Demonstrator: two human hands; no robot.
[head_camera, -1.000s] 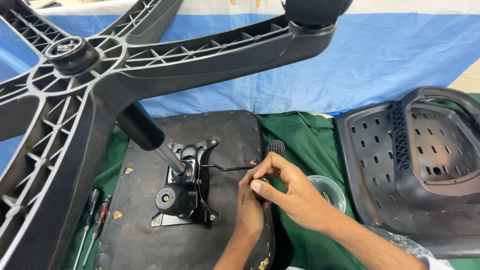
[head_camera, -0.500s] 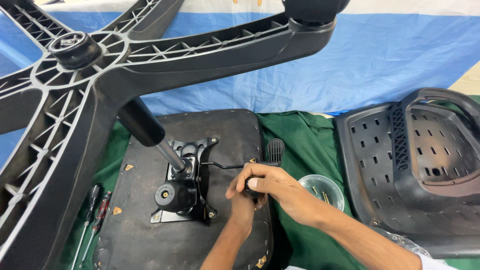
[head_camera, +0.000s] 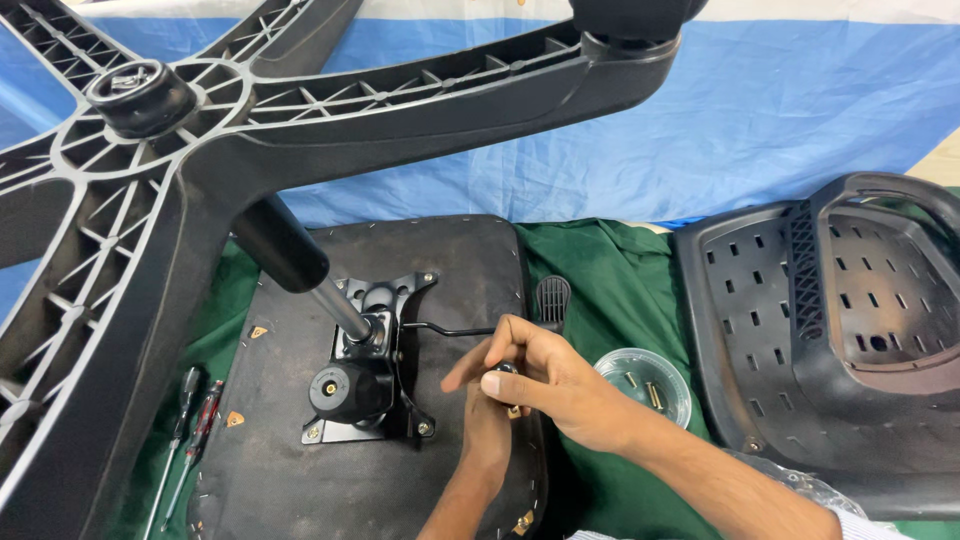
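Since half a second ago my right hand (head_camera: 545, 385) has slid down to the seat underside's (head_camera: 300, 480) right edge, pinching a small dark fastener (head_camera: 505, 370) (left hand (head_camera: 487, 425) beneath it, grip hidden).

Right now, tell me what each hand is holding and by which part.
The right hand pinches a small dark object at its fingers; what it is cannot be told. The left hand sits beneath, its hold hidden.
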